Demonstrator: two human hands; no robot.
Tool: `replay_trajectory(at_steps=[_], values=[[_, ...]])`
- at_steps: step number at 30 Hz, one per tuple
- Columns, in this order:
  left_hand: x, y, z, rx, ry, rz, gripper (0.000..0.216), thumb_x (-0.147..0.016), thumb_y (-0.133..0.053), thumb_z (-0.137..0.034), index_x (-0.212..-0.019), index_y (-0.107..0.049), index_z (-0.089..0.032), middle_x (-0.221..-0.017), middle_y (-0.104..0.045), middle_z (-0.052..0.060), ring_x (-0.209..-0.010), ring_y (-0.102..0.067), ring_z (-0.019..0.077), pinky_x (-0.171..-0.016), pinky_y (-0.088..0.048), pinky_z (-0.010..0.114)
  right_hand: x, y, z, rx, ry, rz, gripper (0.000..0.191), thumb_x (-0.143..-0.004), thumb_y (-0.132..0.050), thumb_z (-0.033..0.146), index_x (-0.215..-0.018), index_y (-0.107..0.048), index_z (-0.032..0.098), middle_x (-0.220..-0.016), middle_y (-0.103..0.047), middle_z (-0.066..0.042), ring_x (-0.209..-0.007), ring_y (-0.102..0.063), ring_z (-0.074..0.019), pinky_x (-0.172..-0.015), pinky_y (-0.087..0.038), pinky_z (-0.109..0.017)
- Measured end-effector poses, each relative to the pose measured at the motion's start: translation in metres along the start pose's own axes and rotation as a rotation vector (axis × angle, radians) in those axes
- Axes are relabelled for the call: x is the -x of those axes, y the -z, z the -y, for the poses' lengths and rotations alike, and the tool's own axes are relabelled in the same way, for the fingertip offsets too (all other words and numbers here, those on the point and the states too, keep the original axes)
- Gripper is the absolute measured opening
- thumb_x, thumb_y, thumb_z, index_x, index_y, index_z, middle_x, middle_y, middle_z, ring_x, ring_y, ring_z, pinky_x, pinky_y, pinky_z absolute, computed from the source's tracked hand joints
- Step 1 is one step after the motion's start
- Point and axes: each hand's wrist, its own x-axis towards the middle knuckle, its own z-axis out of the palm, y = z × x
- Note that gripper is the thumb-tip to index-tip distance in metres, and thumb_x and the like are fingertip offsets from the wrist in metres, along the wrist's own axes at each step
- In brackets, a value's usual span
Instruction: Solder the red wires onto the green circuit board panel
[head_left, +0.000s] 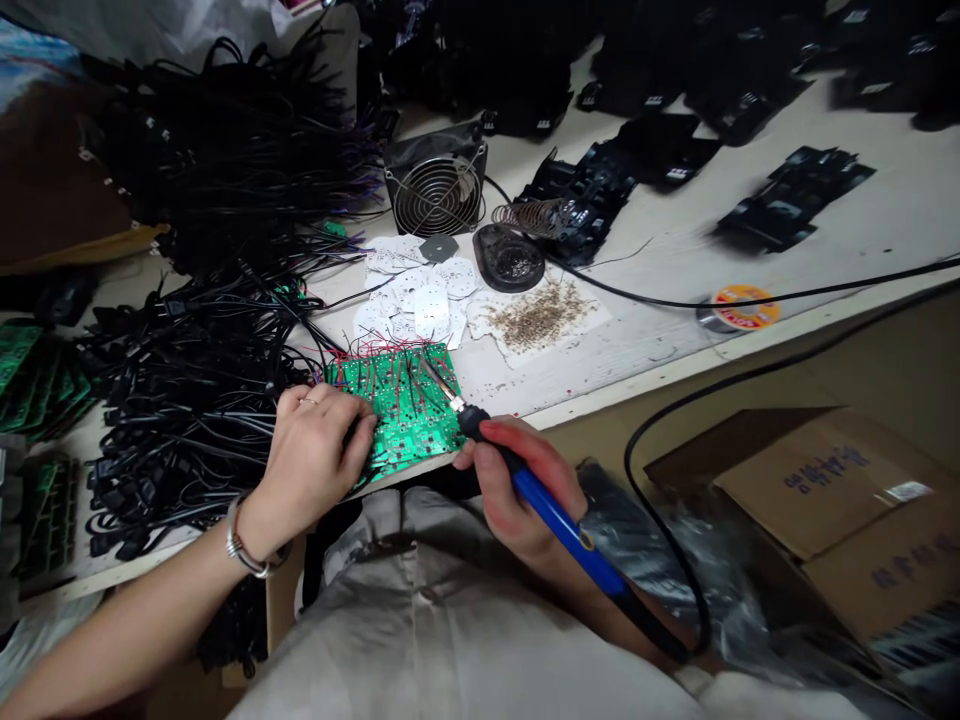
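My right hand point(525, 485) is wrapped round the blue and black handle of a soldering iron point(544, 500). The iron's metal tip points up and left over a green circuit board panel point(409, 425) at the table's front edge. Short red and black wires stand out along the panel's upper part. My left hand point(319, 440) rests at the panel's left edge, fingers curled in beside the black cables point(202, 430); whatever its fingertips pinch is hidden. A bracelet point(244, 540) circles my left wrist.
Behind the panel are white cut-out sheets point(416, 295), a small fan point(437, 185), a coiled-spring iron holder point(532, 218) and a dark dish point(510, 258). A solder reel point(739, 308) lies right, near the iron's black cord point(660, 410). Cardboard boxes point(817, 490) stand below the table.
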Motion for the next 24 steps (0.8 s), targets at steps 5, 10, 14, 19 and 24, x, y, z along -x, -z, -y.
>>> replay_trajectory(at_steps=[5,10,14,19,24], values=[[-0.004,-0.002,-0.006,-0.059,0.047,0.008,0.023,-0.093,-0.045,-0.025,-0.079,-0.061,-0.019,-0.077,-0.070,0.003,-0.078,-0.058,0.0219,-0.080,-0.033,0.040,0.005,0.005,0.006,0.082,-0.008,0.009,0.014,-0.087,-0.058,0.015,-0.097,-0.062,0.023,-0.079,-0.070,-0.002,-0.070,-0.070,-0.0170,-0.069,-0.061,-0.033],[-0.003,-0.005,-0.008,-0.128,0.016,-0.037,0.021,-0.090,-0.047,-0.022,-0.075,-0.062,-0.019,-0.074,-0.069,0.003,-0.076,-0.059,0.0230,-0.080,-0.033,0.041,0.006,0.004,0.008,0.187,0.126,0.076,0.011,-0.085,-0.059,0.016,-0.092,-0.063,0.024,-0.073,-0.072,-0.001,-0.066,-0.071,-0.0168,-0.062,-0.061,-0.030],[-0.002,-0.007,-0.009,-0.175,-0.011,-0.076,0.021,-0.090,-0.048,-0.022,-0.075,-0.062,-0.018,-0.073,-0.069,0.004,-0.075,-0.060,0.0235,-0.080,-0.033,0.042,0.003,-0.003,0.006,0.190,0.223,0.051,0.014,-0.085,-0.057,0.013,-0.094,-0.061,0.023,-0.071,-0.072,0.001,-0.061,-0.070,-0.0147,-0.061,-0.061,-0.026],[-0.002,-0.006,-0.010,-0.179,-0.027,-0.086,0.022,-0.090,-0.048,-0.022,-0.072,-0.060,-0.018,-0.070,-0.068,0.003,-0.073,-0.060,0.0235,-0.081,-0.033,0.043,0.001,-0.007,0.005,0.229,0.265,0.047,0.016,-0.084,-0.057,0.012,-0.096,-0.059,0.022,-0.069,-0.071,0.000,-0.059,-0.069,-0.0147,-0.060,-0.061,-0.026],[-0.002,-0.006,-0.010,-0.174,-0.038,-0.092,0.021,-0.089,-0.049,-0.022,-0.072,-0.060,-0.018,-0.070,-0.068,0.003,-0.073,-0.060,0.0236,-0.082,-0.034,0.043,0.001,-0.009,0.005,0.231,0.319,0.043,0.015,-0.084,-0.056,0.011,-0.096,-0.058,0.021,-0.066,-0.071,-0.001,-0.056,-0.068,-0.0144,-0.058,-0.061,-0.025]])
